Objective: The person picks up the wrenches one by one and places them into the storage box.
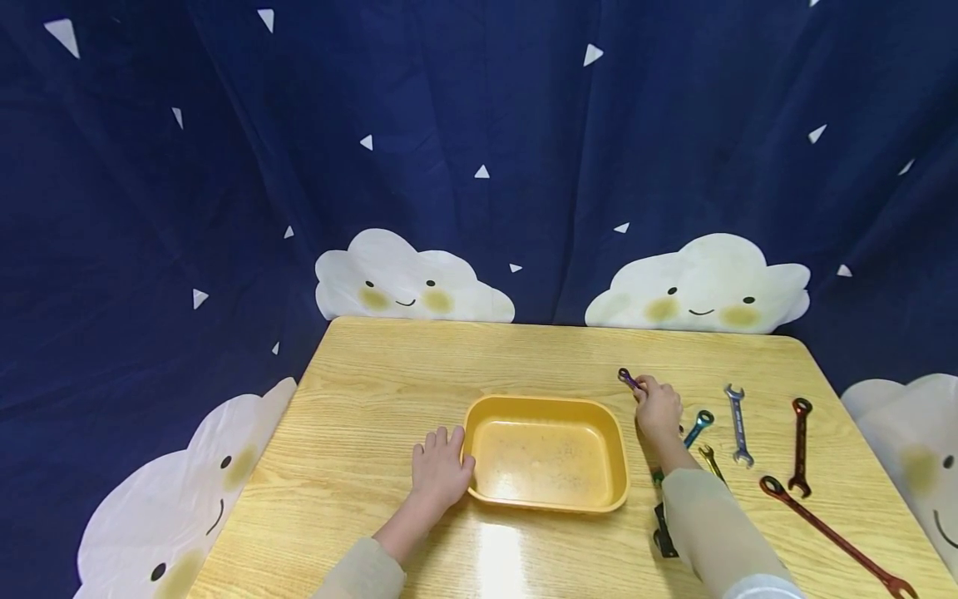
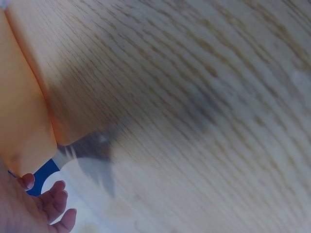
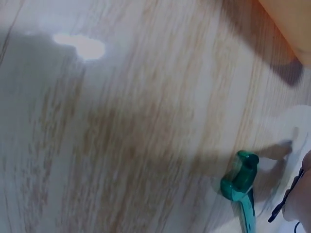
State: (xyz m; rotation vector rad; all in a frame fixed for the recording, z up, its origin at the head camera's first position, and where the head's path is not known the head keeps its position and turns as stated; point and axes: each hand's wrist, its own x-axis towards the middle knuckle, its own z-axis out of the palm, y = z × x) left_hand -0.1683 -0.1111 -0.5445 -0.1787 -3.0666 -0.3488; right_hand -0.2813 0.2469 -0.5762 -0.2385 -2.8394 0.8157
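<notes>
My left hand (image 1: 437, 470) rests at the left edge of a yellow plastic tray (image 1: 539, 453), fingers relaxed and spread, thumb by the rim. In the left wrist view its fingers (image 2: 57, 206) bend loosely beside the tray wall (image 2: 24, 97). Beyond the tray's right side, my right hand (image 1: 660, 412) pinches a small purple wrench (image 1: 627, 378), whose ring end sticks out to the left. The right wrist view catches only the dark edge of the held wrench (image 3: 284, 199). Below that hand lies a green wrench (image 3: 240, 177), mostly covered by the forearm in the head view.
On the wooden table (image 1: 374, 374), right of the arm, lie a blue wrench (image 1: 700, 426), a yellow wrench (image 1: 711, 462), a silver wrench (image 1: 738, 424), a dark red wrench (image 1: 801, 449) and a long red wrench (image 1: 838, 541). A black object (image 1: 663, 532) sits beside the right sleeve.
</notes>
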